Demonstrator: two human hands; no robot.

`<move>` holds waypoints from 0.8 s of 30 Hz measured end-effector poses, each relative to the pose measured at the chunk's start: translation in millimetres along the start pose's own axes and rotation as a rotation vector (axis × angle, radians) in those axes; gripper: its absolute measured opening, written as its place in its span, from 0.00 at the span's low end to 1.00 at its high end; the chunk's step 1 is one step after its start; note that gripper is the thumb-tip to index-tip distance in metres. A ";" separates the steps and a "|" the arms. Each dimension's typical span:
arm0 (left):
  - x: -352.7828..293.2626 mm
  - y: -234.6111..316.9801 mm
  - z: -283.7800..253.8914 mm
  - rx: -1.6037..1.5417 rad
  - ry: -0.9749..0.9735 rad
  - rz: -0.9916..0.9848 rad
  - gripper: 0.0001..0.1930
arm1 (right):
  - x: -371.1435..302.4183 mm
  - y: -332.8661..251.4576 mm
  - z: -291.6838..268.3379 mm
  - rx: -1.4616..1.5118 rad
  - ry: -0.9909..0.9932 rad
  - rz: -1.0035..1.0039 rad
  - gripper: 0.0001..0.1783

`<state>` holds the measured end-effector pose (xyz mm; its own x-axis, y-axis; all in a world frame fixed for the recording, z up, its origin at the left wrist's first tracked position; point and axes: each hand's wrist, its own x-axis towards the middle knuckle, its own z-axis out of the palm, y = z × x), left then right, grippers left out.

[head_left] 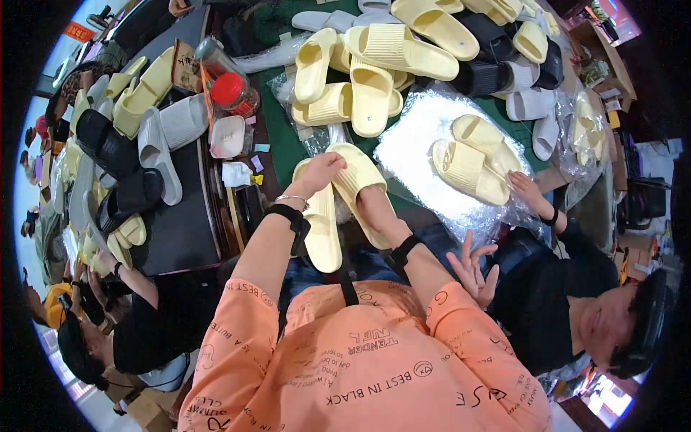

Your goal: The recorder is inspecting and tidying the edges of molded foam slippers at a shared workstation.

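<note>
Two pale yellow slide slippers lie side by side in front of me, toes pointing away. The left slipper (324, 234) is partly covered by my left hand (320, 174), whose fingers are curled together in a pinch beside the other slipper's strap. Whatever they may hold is too small to make out. My right hand (376, 209) reaches into the right slipper (350, 169) from its heel end. Its fingers are hidden under the ribbed strap.
Yellow slippers (403, 54) pile up at the far side. At right, a co-worker's hand (527, 191) touches clear plastic by a yellow pair (471, 165). A red-lidded jar (230, 92) and a white tub (229, 137) stand left, near black and grey slippers (108, 147).
</note>
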<state>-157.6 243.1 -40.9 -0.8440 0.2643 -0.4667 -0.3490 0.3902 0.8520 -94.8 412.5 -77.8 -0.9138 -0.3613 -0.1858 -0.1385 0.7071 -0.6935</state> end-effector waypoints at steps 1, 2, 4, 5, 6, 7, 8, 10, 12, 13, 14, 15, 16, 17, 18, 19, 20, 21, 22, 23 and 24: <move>3.1 -0.6 0.5 0.024 0.012 0.018 0.11 | 2.0 0.8 1.5 -0.042 -0.040 0.025 0.06; 6.0 -0.9 2.1 0.023 0.073 0.022 0.10 | 3.3 0.1 2.2 -0.044 -0.043 0.048 0.06; 8.6 -0.8 3.3 -0.139 0.162 -0.019 0.10 | 0.9 -5.4 -0.1 0.033 0.054 -0.038 0.07; 7.1 -0.9 2.8 -0.114 0.166 -0.053 0.10 | -4.4 -9.8 -3.0 0.047 0.049 -0.049 0.07; 4.5 -0.6 1.0 -0.247 0.202 -0.053 0.11 | -13.1 -14.9 -7.6 0.069 0.135 -0.062 0.07; 3.9 1.5 -3.2 -0.366 0.250 -0.064 0.11 | -19.9 -20.0 -14.5 0.087 0.229 -0.082 0.07; -0.5 3.3 -4.9 -0.478 0.268 0.001 0.11 | -28.4 -25.2 -22.9 0.127 0.188 -0.023 0.07; -9.5 9.2 -10.0 -0.485 0.255 0.003 0.10 | -39.3 -33.9 -43.1 0.150 0.232 0.084 0.07; -21.8 15.1 -9.7 -0.440 0.223 0.042 0.10 | -38.7 -44.1 -58.3 0.199 0.335 0.186 0.07; -27.1 17.9 -7.6 -0.450 0.217 0.030 0.10 | -30.4 -49.3 -61.9 0.194 0.339 0.188 0.07; -30.1 21.0 -6.3 -0.435 0.199 0.043 0.10 | -17.1 -55.5 -61.6 0.231 0.448 0.084 0.07; -32.6 23.0 -4.9 -0.417 0.183 0.069 0.10 | -3.4 -60.6 -59.6 0.268 0.556 -0.024 0.07; -34.6 24.2 -2.8 -0.501 0.170 0.110 0.09 | 11.3 -66.0 -54.6 0.265 0.560 -0.030 0.07; -35.9 24.4 -1.8 -0.495 0.174 0.095 0.09 | 25.8 -71.7 -47.4 0.329 0.492 -0.046 0.08; -36.9 23.9 -1.3 -0.561 0.164 0.104 0.09 | 34.1 -73.8 -42.6 0.408 0.405 -0.047 0.09; -37.4 22.7 -1.5 -0.639 0.143 0.137 0.09 | 39.0 -74.0 -39.1 0.394 0.424 -0.066 0.09; -37.5 21.1 -1.7 -0.667 0.148 0.134 0.09 | 43.5 -73.9 -35.7 0.465 0.338 -0.018 0.09; -37.8 19.2 -2.2 -0.659 0.167 0.128 0.09 | 45.7 -73.0 -33.5 0.549 0.242 0.051 0.09; -37.9 17.3 -3.4 -0.641 0.162 0.136 0.09 | 47.3 -72.3 -31.8 0.532 0.222 0.075 0.08; -37.7 15.5 -4.2 -0.620 0.164 0.114 0.09 | 46.9 -70.6 -31.8 0.515 0.227 0.040 0.08; -37.3 14.1 -3.3 -0.626 0.159 0.150 0.09 | 46.4 -69.0 -32.0 0.546 0.227 0.051 0.08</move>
<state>-132.3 235.9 -10.8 -0.9350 0.1240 -0.3324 -0.3533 -0.2392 0.9044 -139.9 366.4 -16.2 -0.9813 -0.1533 -0.1161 0.0689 0.2830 -0.9566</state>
